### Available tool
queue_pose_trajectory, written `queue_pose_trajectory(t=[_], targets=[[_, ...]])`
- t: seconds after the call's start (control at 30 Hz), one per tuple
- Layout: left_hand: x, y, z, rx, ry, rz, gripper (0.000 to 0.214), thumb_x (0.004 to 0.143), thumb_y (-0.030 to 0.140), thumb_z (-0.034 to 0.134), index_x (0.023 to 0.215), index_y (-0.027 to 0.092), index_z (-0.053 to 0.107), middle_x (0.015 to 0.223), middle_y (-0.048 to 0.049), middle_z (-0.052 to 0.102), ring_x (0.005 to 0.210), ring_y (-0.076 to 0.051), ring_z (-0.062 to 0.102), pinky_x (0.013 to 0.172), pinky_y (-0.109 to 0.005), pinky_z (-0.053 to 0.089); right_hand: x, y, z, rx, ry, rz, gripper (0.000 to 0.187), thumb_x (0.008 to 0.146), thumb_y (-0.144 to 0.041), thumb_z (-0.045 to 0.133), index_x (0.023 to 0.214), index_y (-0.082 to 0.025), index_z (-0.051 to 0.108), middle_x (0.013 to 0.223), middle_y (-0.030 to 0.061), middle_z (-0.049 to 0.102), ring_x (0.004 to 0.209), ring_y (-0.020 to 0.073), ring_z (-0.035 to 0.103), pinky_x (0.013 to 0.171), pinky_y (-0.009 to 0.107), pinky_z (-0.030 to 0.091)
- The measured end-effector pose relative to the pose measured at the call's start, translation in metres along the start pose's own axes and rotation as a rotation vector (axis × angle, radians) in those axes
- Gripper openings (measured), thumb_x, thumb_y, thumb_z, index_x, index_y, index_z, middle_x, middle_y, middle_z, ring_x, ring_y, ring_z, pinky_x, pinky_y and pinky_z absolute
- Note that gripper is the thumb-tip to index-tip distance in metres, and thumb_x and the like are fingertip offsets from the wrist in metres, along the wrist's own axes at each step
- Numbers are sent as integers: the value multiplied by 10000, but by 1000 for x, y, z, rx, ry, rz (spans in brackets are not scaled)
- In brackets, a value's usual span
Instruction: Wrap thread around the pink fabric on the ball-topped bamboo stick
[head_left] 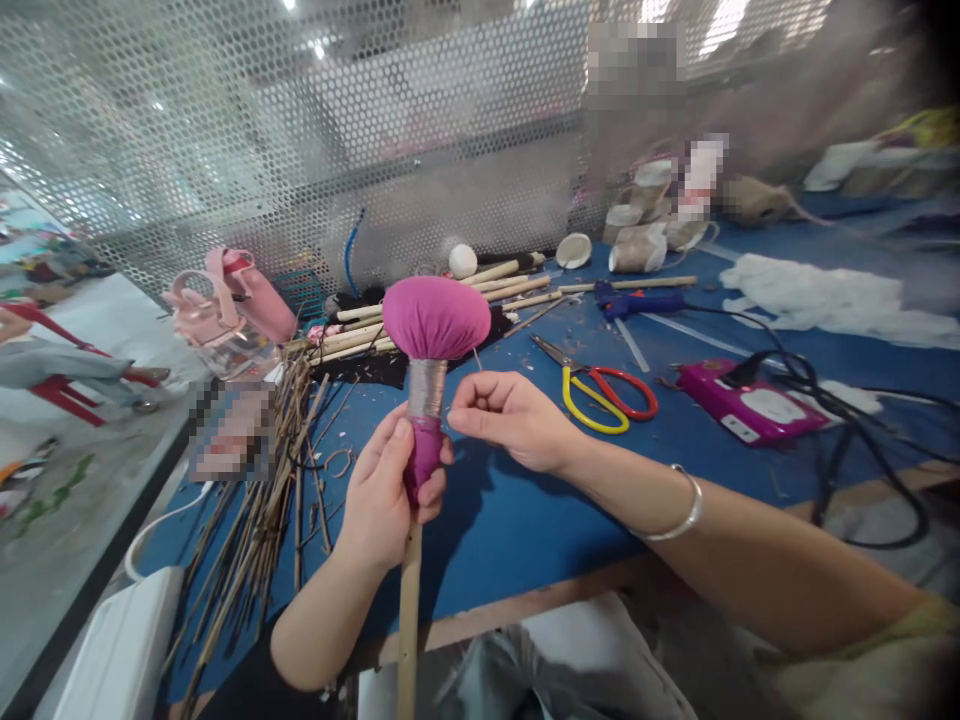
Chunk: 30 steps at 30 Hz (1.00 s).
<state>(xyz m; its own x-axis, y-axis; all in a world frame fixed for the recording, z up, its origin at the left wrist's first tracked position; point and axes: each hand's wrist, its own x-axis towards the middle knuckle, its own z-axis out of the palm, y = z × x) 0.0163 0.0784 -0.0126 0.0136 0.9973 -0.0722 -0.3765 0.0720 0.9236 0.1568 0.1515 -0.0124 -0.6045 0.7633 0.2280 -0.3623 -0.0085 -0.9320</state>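
Note:
My left hand [390,490] is wrapped around a wooden stick [409,620] just under a padded head covered in magenta cloth [436,316]. A band of silvery thread [427,388] is wound around the cloth neck above my fingers. My right hand [510,415] is pinched shut beside that neck, holding a thin thread or wire I can barely see. A silver bangle [684,510] sits on my right wrist. Both hands hover over the blue table [510,520].
Scissors with red and yellow handles [600,392] lie right of my hands. A blue glue gun [637,300], a magenta device with black cables [750,405], white stuffing [825,295], bamboo sticks [450,300], thin twigs [262,500] and a pink bag [240,295] surround them. Perforated metal sheet backs the table.

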Motion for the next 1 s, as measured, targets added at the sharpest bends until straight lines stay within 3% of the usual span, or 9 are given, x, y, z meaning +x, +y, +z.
queue_pose_trajectory(t=[0.17, 0.3, 0.37, 0.43, 0.53, 0.63, 0.73, 0.87, 1.0], targets=[[-2, 4, -2, -123, -72, -99, 224, 882, 389, 444, 849, 181, 519, 633, 14, 541, 345, -15, 313, 295, -98, 237, 2, 4, -2, 6, -9, 22, 276, 670, -285, 746, 652, -126, 521, 493, -78, 446, 412, 15, 311, 397, 174, 212], [3, 7, -11, -232, -378, -443, 451, 829, 519, 445, 575, 147, 472, 404, 71, 300, 280, -5, 171, 254, -113, 174, 3, 9, -1, 90, -101, 93, 340, 678, -347, 735, 879, -153, 542, 556, -82, 486, 372, 17, 268, 353, 185, 170], [8, 4, -15, -146, -397, -503, 493, 818, 556, 428, 537, 153, 456, 370, 78, 258, 260, -15, 179, 248, -131, 188, 4, 11, -1, 55, -119, 122, 346, 684, -374, 726, 868, -136, 557, 559, -72, 480, 376, 18, 266, 355, 193, 176], [11, 0, -16, 63, -202, -352, 454, 839, 542, 418, 634, 148, 510, 404, 45, 390, 270, -43, 302, 267, -152, 269, 5, 13, -3, -13, -88, 121, 308, 697, -373, 715, 783, -121, 561, 544, -58, 476, 406, 30, 327, 387, 197, 236], [12, -9, -12, 387, 54, -32, 367, 857, 512, 441, 968, 175, 534, 635, 0, 589, 400, -90, 490, 334, -184, 387, 8, 19, -4, -82, -48, 125, 281, 724, -370, 690, 708, -126, 552, 571, -26, 523, 499, 72, 454, 474, 213, 341], [9, -14, -8, 512, 81, 87, 336, 834, 479, 519, 1022, 203, 484, 711, 18, 585, 435, -64, 473, 351, -163, 367, 10, 22, -4, -87, -51, 115, 275, 731, -375, 679, 698, -135, 550, 596, -14, 545, 567, 99, 512, 551, 233, 401], [7, -13, -6, 402, 94, 73, 259, 844, 451, 514, 903, 209, 444, 665, 47, 545, 378, -38, 395, 312, -145, 300, 11, 21, -2, -75, -67, 83, 267, 743, -380, 664, 746, -138, 553, 624, -14, 559, 588, 103, 525, 587, 244, 414], [7, -5, -7, 207, 63, 44, 227, 863, 440, 470, 866, 222, 409, 645, 59, 533, 346, -34, 350, 288, -137, 275, 9, 11, 1, -90, 47, 77, 311, 684, -389, 712, 696, -142, 523, 535, -71, 452, 487, 53, 382, 488, 208, 307], [7, 1, -6, 138, 58, 38, 213, 863, 418, 474, 851, 215, 410, 656, 53, 539, 346, -29, 346, 289, -130, 280, 5, 2, 2, -124, 49, 36, 337, 663, -404, 720, 636, -136, 517, 499, -83, 394, 461, 43, 296, 457, 215, 223]])
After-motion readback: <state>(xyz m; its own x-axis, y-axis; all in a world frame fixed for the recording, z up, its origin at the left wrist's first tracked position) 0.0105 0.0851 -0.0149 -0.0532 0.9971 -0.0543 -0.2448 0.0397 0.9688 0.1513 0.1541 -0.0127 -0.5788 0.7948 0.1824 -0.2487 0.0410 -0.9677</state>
